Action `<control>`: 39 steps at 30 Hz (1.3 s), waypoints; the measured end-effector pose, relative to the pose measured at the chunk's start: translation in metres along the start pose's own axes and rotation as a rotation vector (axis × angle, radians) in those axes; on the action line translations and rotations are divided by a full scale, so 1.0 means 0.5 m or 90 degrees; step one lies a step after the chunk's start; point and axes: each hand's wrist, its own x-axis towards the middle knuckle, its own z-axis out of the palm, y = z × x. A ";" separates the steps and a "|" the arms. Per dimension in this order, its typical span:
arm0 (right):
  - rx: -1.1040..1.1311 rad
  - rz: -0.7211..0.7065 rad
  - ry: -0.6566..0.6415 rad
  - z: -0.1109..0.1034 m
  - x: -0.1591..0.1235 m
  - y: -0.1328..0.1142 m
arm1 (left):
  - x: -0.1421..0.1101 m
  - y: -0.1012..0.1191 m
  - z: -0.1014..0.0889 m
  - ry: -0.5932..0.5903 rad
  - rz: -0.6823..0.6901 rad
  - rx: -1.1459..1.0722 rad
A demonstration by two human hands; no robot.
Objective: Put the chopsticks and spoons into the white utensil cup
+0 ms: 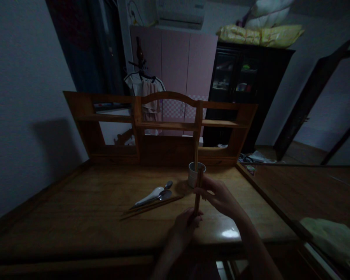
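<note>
Between my two hands stands a pair of wooden chopsticks (197, 202), held nearly upright over the desk. My left hand (187, 224) is closed around their lower end. Higher up, the fingers of my right hand (214, 193) pinch them near the top. Just behind my right hand is a white cup (192, 177) with other chopsticks (196, 153) standing in it. To the left lie a white spoon (151, 195), two metal spoons (165, 194) and more chopsticks (151, 207) on the desk. Dim light hides how many chopsticks I hold.
The wooden desk (84, 202) has a shelf rack (167, 126) along its back edge. Another wooden surface (303, 186) adjoins on the right, with a pale cloth-like bundle (332, 237) near its front. Pink wardrobe doors (175, 66) and a dark cabinet (268, 85) stand farther back.
</note>
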 end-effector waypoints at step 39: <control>-0.007 0.009 0.086 0.019 -0.010 -0.009 | 0.001 0.013 -0.009 -0.003 -0.001 0.014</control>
